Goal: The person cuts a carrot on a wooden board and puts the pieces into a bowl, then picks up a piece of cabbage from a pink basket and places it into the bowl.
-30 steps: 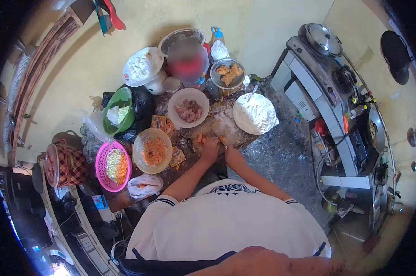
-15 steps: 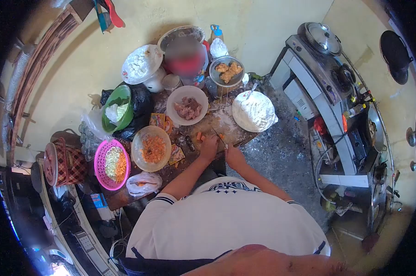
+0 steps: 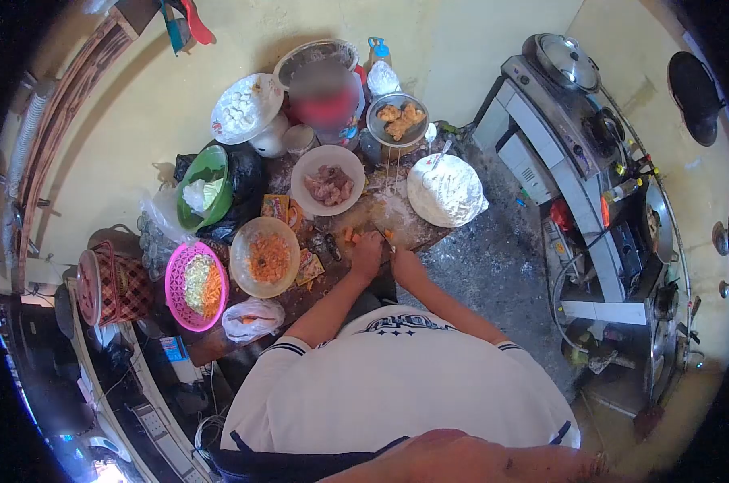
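My right hand [image 3: 405, 266] is closed round the handle of a knife [image 3: 386, 241], whose thin blade points up and away across the wooden table [image 3: 439, 237]. Close beside it, my left hand [image 3: 368, 253] rests on the tabletop with its fingers bent over a carrot, mostly hidden under them. Orange carrot pieces [image 3: 349, 235] lie just left of those fingers, and a small bit shows by the blade. Beyond both hands stands a pale bowl of raw meat pieces [image 3: 329, 187].
Left of my hands are a bowl of chopped carrot [image 3: 269, 256], a pink basket of shredded vegetables [image 3: 197, 286] and a plastic bag [image 3: 253, 320]. A tub of white flour [image 3: 447, 191] stands at the right table edge. Fried pieces [image 3: 401, 121] sit in a strainer behind. A stove [image 3: 551, 121] is at right.
The knife has shifted slightly, its blade now showing shorter beside my left fingers. My right hand has moved a little left and up. The bowls stay in place.
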Available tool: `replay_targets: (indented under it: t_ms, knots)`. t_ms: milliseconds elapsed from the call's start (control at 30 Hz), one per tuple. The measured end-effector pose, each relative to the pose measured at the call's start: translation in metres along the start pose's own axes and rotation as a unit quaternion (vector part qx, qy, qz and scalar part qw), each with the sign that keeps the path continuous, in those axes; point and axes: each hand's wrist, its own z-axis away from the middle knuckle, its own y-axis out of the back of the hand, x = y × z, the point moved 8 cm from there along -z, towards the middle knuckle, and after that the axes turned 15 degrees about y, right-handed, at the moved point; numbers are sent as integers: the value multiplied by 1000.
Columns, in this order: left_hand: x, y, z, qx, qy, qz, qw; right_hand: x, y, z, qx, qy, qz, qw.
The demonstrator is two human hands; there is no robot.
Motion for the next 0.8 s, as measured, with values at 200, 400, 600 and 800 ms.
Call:
replay_targets:
  t_ms: [200,400,600,800]
  knots:
    - [2,5,-2,-23,48,-8,999,-3,9,8,36,-13,-9,999]
    - [-1,-4,1,-10,-1,-66,998,-8,13,9,44,14,-20,999]
    - [-1,-4,0,10,2,-56,998,-9,17,11,64,9,-36,997]
    - [-2,-3,1,7,16,-18,1000,-4,10,2,56,15,-26,998]
